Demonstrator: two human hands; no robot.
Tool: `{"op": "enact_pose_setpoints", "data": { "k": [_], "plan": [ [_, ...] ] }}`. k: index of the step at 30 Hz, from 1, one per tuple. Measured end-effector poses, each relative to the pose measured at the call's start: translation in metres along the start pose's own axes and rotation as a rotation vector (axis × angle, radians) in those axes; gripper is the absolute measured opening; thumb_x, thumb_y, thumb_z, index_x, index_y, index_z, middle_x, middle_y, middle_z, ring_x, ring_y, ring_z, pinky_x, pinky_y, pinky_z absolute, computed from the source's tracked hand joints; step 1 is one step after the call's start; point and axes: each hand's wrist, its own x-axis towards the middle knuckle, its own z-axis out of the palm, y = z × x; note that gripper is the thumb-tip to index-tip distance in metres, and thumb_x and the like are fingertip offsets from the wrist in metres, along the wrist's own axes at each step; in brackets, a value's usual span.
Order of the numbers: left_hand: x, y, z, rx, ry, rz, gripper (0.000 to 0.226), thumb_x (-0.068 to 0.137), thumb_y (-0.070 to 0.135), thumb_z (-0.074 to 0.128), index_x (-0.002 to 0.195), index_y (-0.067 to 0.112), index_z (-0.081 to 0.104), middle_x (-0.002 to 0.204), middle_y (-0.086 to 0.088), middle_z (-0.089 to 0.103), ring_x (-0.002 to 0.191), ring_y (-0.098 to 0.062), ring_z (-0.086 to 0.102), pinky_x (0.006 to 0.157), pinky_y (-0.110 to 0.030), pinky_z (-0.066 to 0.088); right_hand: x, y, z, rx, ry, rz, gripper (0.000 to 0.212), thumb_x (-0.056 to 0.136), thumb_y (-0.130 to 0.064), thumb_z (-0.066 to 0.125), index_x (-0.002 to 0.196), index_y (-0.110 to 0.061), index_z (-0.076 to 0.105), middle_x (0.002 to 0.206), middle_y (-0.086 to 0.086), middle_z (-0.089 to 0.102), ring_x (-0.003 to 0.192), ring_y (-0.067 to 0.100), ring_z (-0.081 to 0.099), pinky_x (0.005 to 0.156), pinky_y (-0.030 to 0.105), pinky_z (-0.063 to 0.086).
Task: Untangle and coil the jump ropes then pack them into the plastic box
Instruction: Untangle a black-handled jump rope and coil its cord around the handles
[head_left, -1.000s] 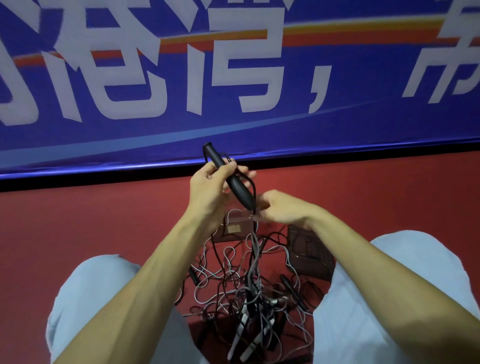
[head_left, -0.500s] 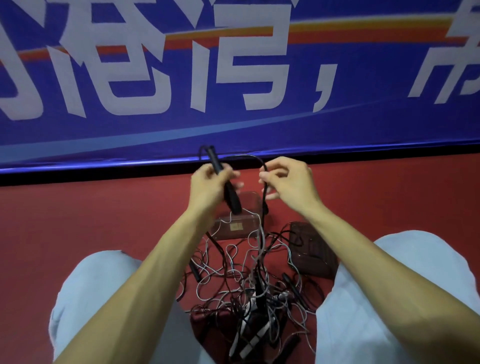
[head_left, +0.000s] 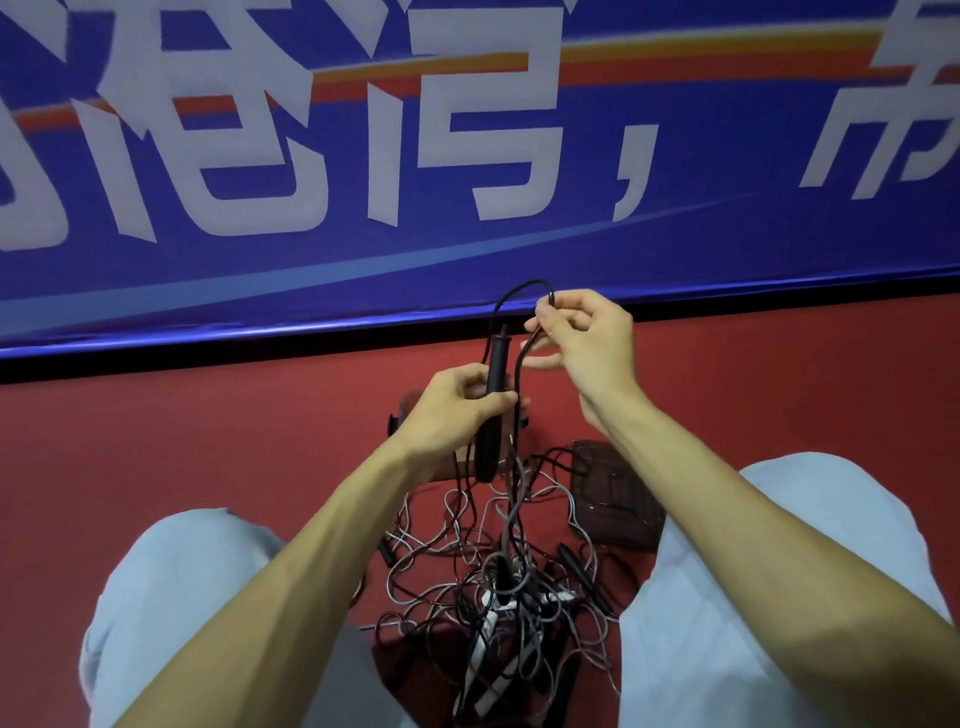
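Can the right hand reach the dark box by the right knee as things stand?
Probably yes, once freed: the right hand pinches the black rope, but the dark box lies in plain view just under that forearm; only a few rope strands cross its left edge.

A blue banner (head_left: 467, 260) on the wall carries a row of large white Chinese characters, with their tops cut off by the upper edge. The two in the middle look like 港 (head_left: 249, 218) and 湾 (head_left: 389, 156), though that reading is unsure. A white comma (head_left: 631, 171) follows, then the lower part of another character (head_left: 831, 145) with a 巾-like base. The leftmost character (head_left: 21, 208) is cropped beyond reading.
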Motion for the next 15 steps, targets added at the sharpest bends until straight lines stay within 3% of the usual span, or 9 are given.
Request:
{"op": "enact_pose_setpoints", "data": {
  "k": [3,6,9,12,15],
  "plan": [
    [-0.002,0.004,0.001,-0.035,0.033,0.034,0.009,0.089,-0.004,0.063,0.095,0.000,0.059,0.084,-0.015,0.071,0.067,-0.014,0.072,0.059,-0.022,0.055,0.002,0.000,-0.002,0.070,0.003,0.057,0.002,0.095,-0.008,0.059,0.093,-0.008,0.058,0.077,0.007,0.066,0.057,0.011,0.063,0.054,0.029,0.057],
    [-0.004,0.008,0.003,-0.106,0.116,0.045,0.012,0.088,-0.007,0.064,0.090,0.003,0.058,0.076,-0.015,0.067,0.060,-0.019,0.070,0.054,-0.025,0.055,0.004,0.004,-0.003,0.100,-0.037,0.133,0.014,0.101,-0.014,0.048,0.098,-0.004,0.057,0.082,0.011,0.063,0.061,0.016,0.064,0.057,0.030,0.059],
    [-0.003,0.014,0.000,-0.216,0.215,0.071,0.014,0.087,-0.008,0.064,0.091,0.005,0.060,0.073,-0.009,0.068,0.060,-0.021,0.071,0.052,-0.027,0.055,0.005,0.011,-0.004,-0.166,-0.128,0.218,0.018,0.100,-0.004,0.041,0.098,-0.006,0.059,0.092,0.015,0.064,0.063,0.017,0.061,0.059,0.026,0.056],
    [-0.003,0.023,-0.008,-0.339,0.266,0.114,0.014,0.087,-0.007,0.063,0.091,0.006,0.062,0.073,-0.007,0.069,0.065,-0.023,0.072,0.056,-0.032,0.058,0.002,0.023,-0.009,-0.546,-0.444,0.285,0.029,0.088,0.006,0.048,0.108,-0.008,0.065,0.105,0.008,0.070,0.088,0.016,0.065,0.083,0.029,0.053],
    [-0.006,0.031,-0.015,-0.456,0.266,0.132,0.013,0.088,-0.007,0.062,0.091,0.006,0.061,0.074,-0.009,0.067,0.067,-0.025,0.073,0.056,-0.030,0.057,-0.006,0.029,-0.011,-0.709,-0.806,0.252,0.029,0.089,-0.003,0.059,0.114,-0.014,0.068,0.117,-0.003,0.069,0.110,0.010,0.061,0.098,0.023,0.043]
  ]
}}
